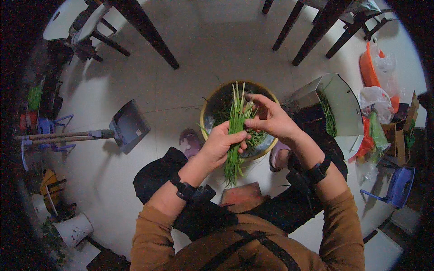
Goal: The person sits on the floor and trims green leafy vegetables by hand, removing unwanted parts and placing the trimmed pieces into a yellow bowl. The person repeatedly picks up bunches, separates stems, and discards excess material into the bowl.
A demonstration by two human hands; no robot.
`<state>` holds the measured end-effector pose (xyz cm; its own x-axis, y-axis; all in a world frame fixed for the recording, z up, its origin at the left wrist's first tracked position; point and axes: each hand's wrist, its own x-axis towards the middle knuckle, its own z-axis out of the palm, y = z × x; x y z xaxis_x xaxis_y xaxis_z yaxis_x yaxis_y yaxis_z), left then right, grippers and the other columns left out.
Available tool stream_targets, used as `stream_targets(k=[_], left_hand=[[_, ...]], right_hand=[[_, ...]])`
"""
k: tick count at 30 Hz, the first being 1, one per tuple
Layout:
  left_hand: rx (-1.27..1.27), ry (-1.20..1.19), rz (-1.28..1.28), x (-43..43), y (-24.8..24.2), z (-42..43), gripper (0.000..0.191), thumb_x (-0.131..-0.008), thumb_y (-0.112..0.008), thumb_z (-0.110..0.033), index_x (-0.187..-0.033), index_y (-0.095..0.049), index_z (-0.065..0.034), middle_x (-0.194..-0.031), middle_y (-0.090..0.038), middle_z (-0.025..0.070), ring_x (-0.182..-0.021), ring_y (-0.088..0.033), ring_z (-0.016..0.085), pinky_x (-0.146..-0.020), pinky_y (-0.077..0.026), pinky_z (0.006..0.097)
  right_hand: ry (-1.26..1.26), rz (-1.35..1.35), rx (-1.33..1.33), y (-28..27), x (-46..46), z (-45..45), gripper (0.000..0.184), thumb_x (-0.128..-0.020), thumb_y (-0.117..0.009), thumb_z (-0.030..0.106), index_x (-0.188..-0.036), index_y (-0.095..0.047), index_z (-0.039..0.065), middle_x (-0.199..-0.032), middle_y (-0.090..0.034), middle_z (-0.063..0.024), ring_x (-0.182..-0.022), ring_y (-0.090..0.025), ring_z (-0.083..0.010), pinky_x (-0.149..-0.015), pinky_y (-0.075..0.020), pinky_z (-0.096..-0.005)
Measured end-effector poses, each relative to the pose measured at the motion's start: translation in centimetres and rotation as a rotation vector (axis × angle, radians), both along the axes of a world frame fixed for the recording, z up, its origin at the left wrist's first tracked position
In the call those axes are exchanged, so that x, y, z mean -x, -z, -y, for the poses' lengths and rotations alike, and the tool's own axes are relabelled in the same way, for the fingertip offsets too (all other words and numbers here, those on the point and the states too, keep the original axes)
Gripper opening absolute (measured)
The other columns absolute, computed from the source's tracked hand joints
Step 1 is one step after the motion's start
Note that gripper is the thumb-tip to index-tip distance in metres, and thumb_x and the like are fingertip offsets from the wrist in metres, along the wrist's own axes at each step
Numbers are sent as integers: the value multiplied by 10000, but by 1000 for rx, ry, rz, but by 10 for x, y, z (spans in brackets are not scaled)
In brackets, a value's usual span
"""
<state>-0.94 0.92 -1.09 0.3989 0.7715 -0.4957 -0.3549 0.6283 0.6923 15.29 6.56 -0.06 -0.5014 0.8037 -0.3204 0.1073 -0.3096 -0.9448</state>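
Note:
My left hand point(222, 144) is closed around a bunch of long green chive-like stalks point(237, 118), pale at their upper ends and with thin leaf tips hanging below. At the bunch's right side is my right hand point(271, 117), its thumb against the stalks and its index finger by the pale ends. Whether it grips any stalks is unclear. Beneath both hands stands a round basin with a yellowish rim point(202, 117). Loose greens point(259, 140) lie inside it, partly hidden by the hands and the bunch.
To the right, an open pale box point(340, 108) has more greens inside. Beyond it are an orange basin point(368, 66) and plastic bags point(376, 103). A long-handled dustpan point(129, 127) is at left. Dark furniture legs point(149, 32) stand ahead; a blue stool point(401, 186) is at right.

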Motion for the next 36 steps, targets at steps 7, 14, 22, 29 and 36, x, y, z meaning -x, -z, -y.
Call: stream_targets(k=[7, 14, 22, 29, 36], left_hand=[[335, -255, 345, 5, -2, 2, 253, -844, -418, -188, -1063, -428, -60, -915, -554, 119, -594, -537, 187, -534, -474, 296], [60, -171, 52, 8, 4, 3, 221, -808, -501, -160, -984, -469, -29, -785, -539, 60, -572, -513, 129, -486, -434, 230], [135, -214, -69, 15, -4, 8, 148, -836, -456, -171, -879, -474, -31, -666, -464, 13, -486, -408, 83, -420, -330, 202], [129, -270, -175, 11, 0, 8, 112, -843, -427, -151, -865, -451, -44, -646, -421, 14, -434, -318, 60, -380, -263, 204], [212, -333, -249, 18, 5, 5, 130, -849, -416, -146, -884, -433, -22, -633, -415, 31, -408, -302, 68, -358, -242, 205]], right_hand=[[90, 120, 57, 0, -3, -5, 211, -744, -545, 44, -942, -480, 8, -648, -500, -11, -573, -493, -92, -463, -435, -229], [81, 111, 21, 4, -8, -7, 303, -756, -569, 83, -1019, -449, -10, -636, -488, -9, -574, -507, -95, -493, -457, -235], [-18, 107, 147, -9, -2, -2, 159, -823, -492, 163, -755, -488, 19, -648, -475, -3, -527, -497, -94, -482, -442, -229], [196, 81, 2, -18, -7, -9, 174, -814, -494, 141, -787, -524, -28, -655, -506, -26, -526, -517, -109, -465, -466, -244], [335, 138, -85, -28, -27, -25, 139, -810, -497, 139, -799, -534, 5, -666, -523, -28, -509, -527, -112, -451, -435, -206]])
